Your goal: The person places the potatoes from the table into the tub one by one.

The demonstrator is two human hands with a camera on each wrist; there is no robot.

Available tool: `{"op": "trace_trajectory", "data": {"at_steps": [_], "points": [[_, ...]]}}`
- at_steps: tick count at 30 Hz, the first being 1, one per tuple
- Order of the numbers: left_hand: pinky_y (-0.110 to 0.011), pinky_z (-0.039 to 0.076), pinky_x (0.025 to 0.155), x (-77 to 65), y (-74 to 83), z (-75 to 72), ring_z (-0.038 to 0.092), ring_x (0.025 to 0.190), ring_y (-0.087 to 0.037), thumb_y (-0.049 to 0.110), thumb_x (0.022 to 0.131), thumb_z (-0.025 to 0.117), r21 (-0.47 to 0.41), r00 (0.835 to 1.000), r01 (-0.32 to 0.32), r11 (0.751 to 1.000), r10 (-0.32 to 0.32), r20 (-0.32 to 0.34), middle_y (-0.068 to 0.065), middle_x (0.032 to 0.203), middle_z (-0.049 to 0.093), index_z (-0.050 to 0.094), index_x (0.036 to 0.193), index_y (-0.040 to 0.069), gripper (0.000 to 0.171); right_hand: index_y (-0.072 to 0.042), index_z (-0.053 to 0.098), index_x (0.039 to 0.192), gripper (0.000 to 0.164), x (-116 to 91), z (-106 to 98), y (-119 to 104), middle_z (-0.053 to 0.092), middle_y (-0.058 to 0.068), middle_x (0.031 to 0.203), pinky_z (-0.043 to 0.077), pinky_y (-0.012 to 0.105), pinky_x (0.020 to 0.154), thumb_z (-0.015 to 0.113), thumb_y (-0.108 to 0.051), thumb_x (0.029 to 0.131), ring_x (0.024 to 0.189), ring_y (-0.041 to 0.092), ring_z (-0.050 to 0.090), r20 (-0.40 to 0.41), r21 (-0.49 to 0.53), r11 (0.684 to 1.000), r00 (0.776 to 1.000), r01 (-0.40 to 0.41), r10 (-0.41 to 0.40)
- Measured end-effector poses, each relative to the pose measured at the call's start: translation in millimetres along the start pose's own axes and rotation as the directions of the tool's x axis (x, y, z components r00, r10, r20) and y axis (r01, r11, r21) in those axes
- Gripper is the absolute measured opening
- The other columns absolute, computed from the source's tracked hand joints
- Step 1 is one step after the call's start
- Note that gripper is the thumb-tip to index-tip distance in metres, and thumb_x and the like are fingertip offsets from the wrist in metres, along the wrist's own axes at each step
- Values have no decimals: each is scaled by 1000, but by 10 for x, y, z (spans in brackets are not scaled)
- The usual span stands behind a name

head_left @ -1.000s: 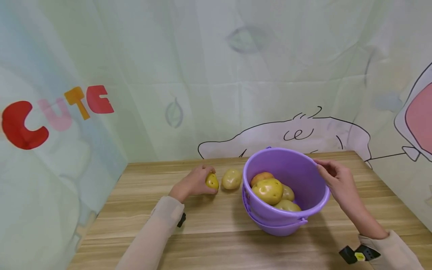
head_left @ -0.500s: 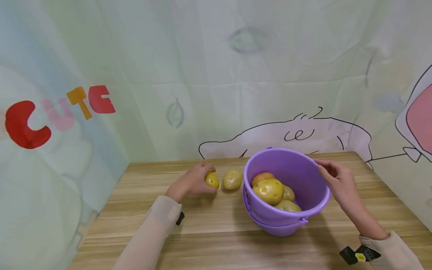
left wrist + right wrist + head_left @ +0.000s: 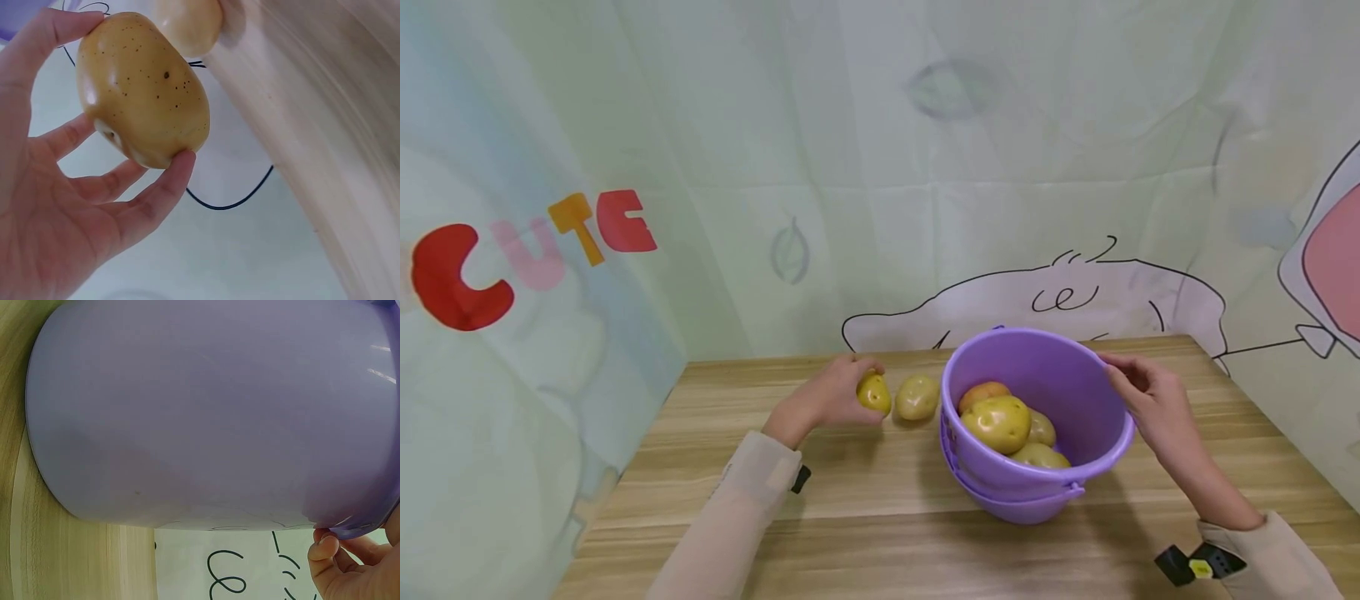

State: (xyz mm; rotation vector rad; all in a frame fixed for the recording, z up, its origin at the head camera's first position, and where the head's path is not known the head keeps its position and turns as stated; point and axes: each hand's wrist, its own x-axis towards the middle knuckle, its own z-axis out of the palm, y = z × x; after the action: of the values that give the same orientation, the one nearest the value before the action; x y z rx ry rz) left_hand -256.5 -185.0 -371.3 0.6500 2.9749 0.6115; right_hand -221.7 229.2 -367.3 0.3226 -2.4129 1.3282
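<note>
My left hand [image 3: 829, 395] grips a yellow potato [image 3: 874, 395] between thumb and fingertips. In the left wrist view this speckled potato [image 3: 145, 90] appears just above the tabletop. A paler potato [image 3: 917, 397] lies on the table between it and the purple bucket [image 3: 1037, 492]. Several potatoes are in the bucket, a large yellow one [image 3: 997, 424] uppermost and a reddish one [image 3: 982, 393] behind it; others are partly hidden. With thumb and fingers, my right hand [image 3: 1157, 408] pinches the bucket's right rim, also seen in the right wrist view, where the bucket's wall [image 3: 206, 412] fills most of the picture.
The wooden table [image 3: 865, 533] ends at the back against a printed curtain [image 3: 865, 192] with cartoon lines and coloured letters. The bucket's handle [image 3: 1000, 498] hangs down along its front side. Black bands are worn at both wrists.
The potato in my left hand has risen slightly and shifted a little to the right. My right hand and the bucket have stayed where they were.
</note>
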Motion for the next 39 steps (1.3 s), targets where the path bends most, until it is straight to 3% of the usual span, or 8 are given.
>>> {"op": "trace_trajectory", "data": {"at_steps": [10,27,32,39], "points": [[-34,47,74,-29,173,-115,51,94,-21,33,74,78,25,998,-55,998,55,-15,-10,113,54,61,129,10,63,8,64,122,33,8,-6,-5,67,12,101,48,12,67,55,-17,103,82,2,58,-3,-3,1000,1000,-2,2],[-36,49,80,-76,436,-270,50,103,-25,35,75,79,73,987,-150,986,154,-50,-15,122,53,60,128,10,62,8,64,122,33,3,-8,-9,67,14,102,49,13,66,55,-17,103,81,2,58,2,2,1000,1000,2,-2],[-32,51,77,-91,505,-332,52,101,-23,34,75,80,68,981,-181,981,186,-62,-14,122,53,60,128,9,62,8,65,122,33,6,-1,-11,67,14,102,49,13,67,55,-17,103,82,2,59,-1,1,1000,1000,5,-5],[-30,51,77,-111,608,-413,52,100,-23,33,75,81,61,962,-245,968,251,-110,-13,122,52,60,127,11,60,9,65,121,32,8,-3,-3,67,2,99,48,12,67,56,-16,103,82,1,58,-8,13,1000,1000,18,-17]]}}
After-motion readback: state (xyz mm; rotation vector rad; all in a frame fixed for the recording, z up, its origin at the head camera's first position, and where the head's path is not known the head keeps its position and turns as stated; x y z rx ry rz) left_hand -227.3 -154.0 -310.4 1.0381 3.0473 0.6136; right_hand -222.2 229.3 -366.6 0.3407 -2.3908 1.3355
